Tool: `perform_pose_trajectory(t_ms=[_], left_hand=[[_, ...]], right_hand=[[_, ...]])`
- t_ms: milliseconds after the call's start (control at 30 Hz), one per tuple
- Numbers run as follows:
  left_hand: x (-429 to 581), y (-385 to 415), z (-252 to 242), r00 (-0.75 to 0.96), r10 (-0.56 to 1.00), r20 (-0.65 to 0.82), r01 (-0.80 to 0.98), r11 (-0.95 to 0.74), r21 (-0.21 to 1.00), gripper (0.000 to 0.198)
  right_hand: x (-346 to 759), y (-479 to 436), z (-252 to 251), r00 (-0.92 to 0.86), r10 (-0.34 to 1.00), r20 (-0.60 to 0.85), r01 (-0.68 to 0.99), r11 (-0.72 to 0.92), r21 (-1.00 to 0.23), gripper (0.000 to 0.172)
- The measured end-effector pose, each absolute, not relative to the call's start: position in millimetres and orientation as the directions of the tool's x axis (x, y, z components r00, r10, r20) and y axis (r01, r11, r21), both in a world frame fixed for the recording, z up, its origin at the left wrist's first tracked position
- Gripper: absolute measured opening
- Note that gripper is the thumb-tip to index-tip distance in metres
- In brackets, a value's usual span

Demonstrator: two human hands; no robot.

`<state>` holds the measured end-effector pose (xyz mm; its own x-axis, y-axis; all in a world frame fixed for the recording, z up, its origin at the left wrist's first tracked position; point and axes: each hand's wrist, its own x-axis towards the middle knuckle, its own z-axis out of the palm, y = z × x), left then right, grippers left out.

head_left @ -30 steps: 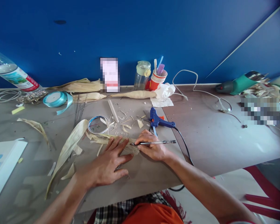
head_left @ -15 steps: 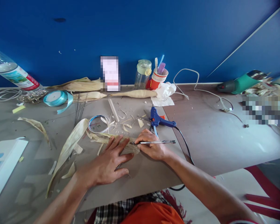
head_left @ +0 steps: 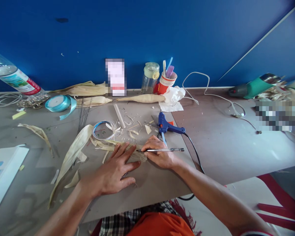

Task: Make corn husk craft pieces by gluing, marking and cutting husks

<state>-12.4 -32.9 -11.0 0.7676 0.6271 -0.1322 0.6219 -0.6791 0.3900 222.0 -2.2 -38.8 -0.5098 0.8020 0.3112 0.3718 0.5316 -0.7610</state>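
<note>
My left hand point(head_left: 113, 172) lies flat with fingers spread, pressing a dried corn husk piece point(head_left: 140, 156) onto the grey table point(head_left: 149, 186). My right hand point(head_left: 159, 154) is closed on a thin metal pen-like tool point(head_left: 167, 150), its tip resting on the husk just past my left fingertips. A long pale husk point(head_left: 72, 154) lies to the left of my left hand. A blue glue gun point(head_left: 168, 127) sits just behind my right hand, its black cord running off the table's near edge.
Husk scraps and a tape ring point(head_left: 103, 130) lie behind my hands. Further back are a teal ribbon roll point(head_left: 57, 103), a jar point(head_left: 150, 77), a red paper cup point(head_left: 166, 84), tissue point(head_left: 173, 98), a plastic bottle point(head_left: 12, 78), a green heat gun point(head_left: 253, 87) and a white box point(head_left: 2, 170).
Almost nothing has moved; the pen-like tool in my right hand has shifted very slightly left along the husk.
</note>
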Motion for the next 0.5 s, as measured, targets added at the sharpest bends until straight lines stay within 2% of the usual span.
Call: perform_pose_trajectory(t_ms=[500], left_hand=[[-12.7, -32.7, -9.4, 0.768, 0.626, -0.133, 0.624, -0.685, 0.376, 0.047]], right_hand=[[221.5, -1.7, -40.1, -0.504, 0.8, 0.326, 0.363, 0.539, -0.76, 0.018]])
